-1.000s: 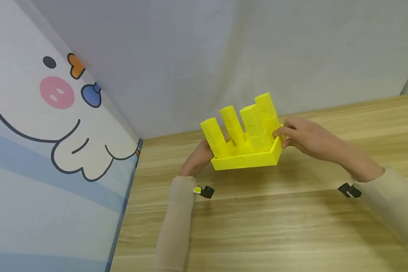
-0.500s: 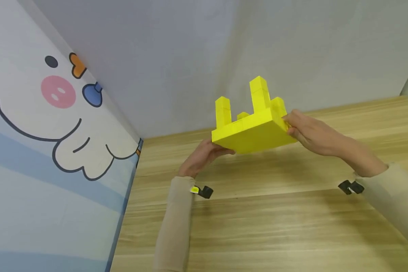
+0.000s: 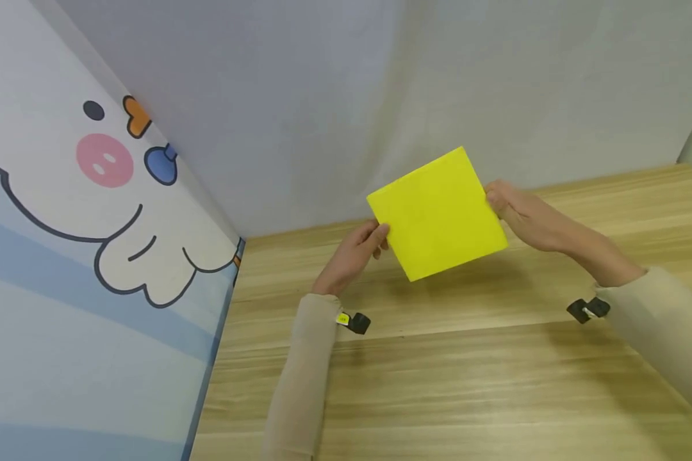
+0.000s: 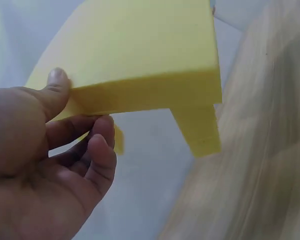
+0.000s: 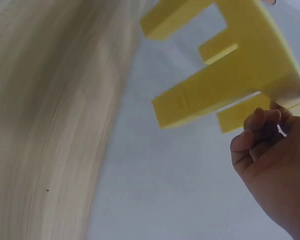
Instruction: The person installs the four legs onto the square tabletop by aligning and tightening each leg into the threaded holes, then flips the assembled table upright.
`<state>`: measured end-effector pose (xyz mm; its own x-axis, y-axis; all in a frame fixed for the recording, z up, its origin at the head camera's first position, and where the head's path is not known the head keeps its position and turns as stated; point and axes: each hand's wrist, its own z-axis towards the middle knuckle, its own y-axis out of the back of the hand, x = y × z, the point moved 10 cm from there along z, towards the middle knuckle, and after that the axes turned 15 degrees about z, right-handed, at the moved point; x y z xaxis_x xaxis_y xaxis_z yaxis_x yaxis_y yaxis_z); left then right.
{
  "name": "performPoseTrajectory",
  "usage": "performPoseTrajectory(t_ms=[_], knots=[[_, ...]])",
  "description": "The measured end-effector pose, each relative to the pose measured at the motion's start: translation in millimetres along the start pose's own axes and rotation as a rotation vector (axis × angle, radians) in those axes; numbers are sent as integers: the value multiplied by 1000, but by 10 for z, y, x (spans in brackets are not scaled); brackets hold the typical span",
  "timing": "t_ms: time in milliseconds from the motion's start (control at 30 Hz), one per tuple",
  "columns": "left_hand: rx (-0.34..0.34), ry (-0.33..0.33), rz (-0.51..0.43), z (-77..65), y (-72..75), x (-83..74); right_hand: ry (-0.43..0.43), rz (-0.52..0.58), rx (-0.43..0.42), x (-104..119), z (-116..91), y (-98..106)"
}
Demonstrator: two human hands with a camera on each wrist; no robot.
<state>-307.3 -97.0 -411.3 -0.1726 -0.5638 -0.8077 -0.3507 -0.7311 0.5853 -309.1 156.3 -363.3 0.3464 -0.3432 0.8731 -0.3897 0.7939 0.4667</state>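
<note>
Both hands hold up a yellow toy table (image 3: 438, 214), a flat square slab with short side walls and block legs. Its smooth face is turned to the head camera, which hides the legs there. At the slab's left edge the left hand (image 3: 354, 253) pinches it, thumb on the flat face and fingers beneath. The right hand (image 3: 525, 214) grips the opposite edge. In the left wrist view one leg (image 4: 199, 131) points down from the slab's corner. From the right wrist, several legs show, the nearest leg (image 5: 190, 100) marked by seams between stacked blocks.
Below the hands lies a wood-grain tabletop (image 3: 438, 384). A pale grey wall (image 3: 294, 128) rises behind it. On the left stands a panel (image 3: 46, 288) printed with a cartoon animal. Small black cameras (image 3: 359, 323) sit at the sleeve cuffs.
The toy table has been turned over: its legs stood up toward the camera, then tipped away, and now the flat face shows. The left thumb has come onto that face.
</note>
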Motion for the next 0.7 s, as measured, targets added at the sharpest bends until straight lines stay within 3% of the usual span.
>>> performPoseTrajectory(t_ms=[300, 400, 533, 700], knots=[[-40, 27, -47, 215, 98, -169, -118, 102, -25, -162, 117, 142], [-51, 47, -54, 278, 130, -192, -118, 130, -9, -171, 142, 126], [-47, 90, -73, 323, 128, -146, -144, 161, 10, -244, 165, 77], [-45, 150, -81, 387, 73, -41, -252, 170, 3, -477, 144, 38]])
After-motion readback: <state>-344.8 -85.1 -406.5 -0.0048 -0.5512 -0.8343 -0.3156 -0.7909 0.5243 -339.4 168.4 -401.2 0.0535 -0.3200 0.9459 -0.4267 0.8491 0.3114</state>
